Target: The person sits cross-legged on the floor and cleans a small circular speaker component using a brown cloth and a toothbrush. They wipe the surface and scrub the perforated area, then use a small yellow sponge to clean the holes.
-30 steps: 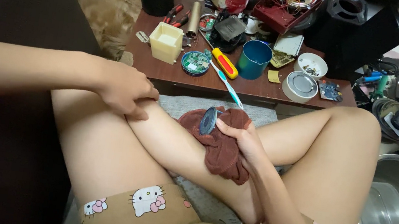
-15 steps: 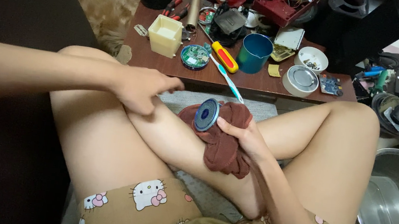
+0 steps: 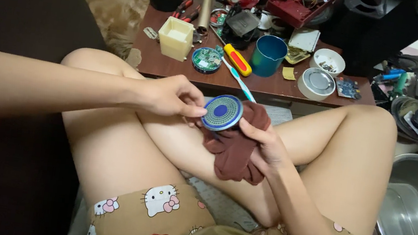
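Cluttered table (image 3: 172, 67) ahead, toothbrush (image 3: 238, 80) at near edge. Disc (image 3: 222, 112) over lap: left hand (image 3: 169, 96) pinches its rim, right hand (image 3: 264, 146) cups it through cloth (image 3: 234, 148). Looks light, rigid, mesh face probably delicate; rim safest hold.

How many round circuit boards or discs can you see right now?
2: the blue-rimmed perforated disc held between both hands over the brown cloth, and a green round circuit board on the table by the cream box. Clutter may hide more.
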